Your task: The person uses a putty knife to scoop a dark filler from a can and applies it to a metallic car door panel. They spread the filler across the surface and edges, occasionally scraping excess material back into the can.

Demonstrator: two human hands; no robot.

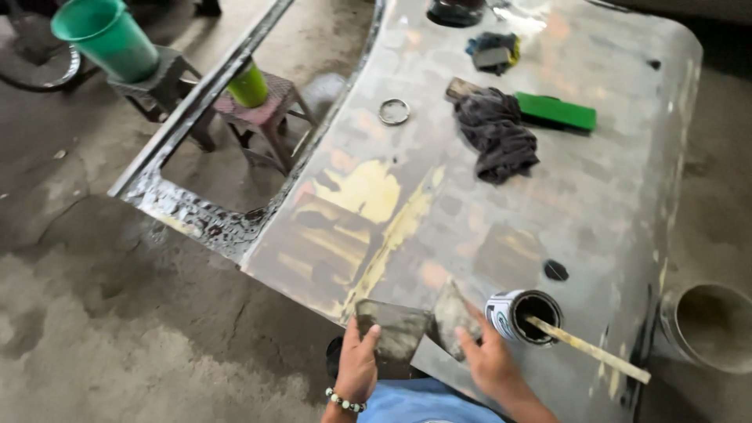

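Note:
My left hand [358,363] grips a flat, putty-smeared square board [395,327] at the near edge of a sanded grey car door panel [595,196]. My right hand [486,356] holds a smaller putty spreader [454,312], its edge resting against the board. Just right of that hand stands an open tin [523,313] with a long wooden stir stick [587,348] leaning out of it. Yellowish filler patches [368,192] cover the panel ahead of my hands.
A dark rag [496,135], a green sanding block [556,111], a tin lid ring [394,111] and a second rag [492,51] lie farther up the panel. Green buckets [106,35] sit on stools at left. A grey pail [709,325] stands at right.

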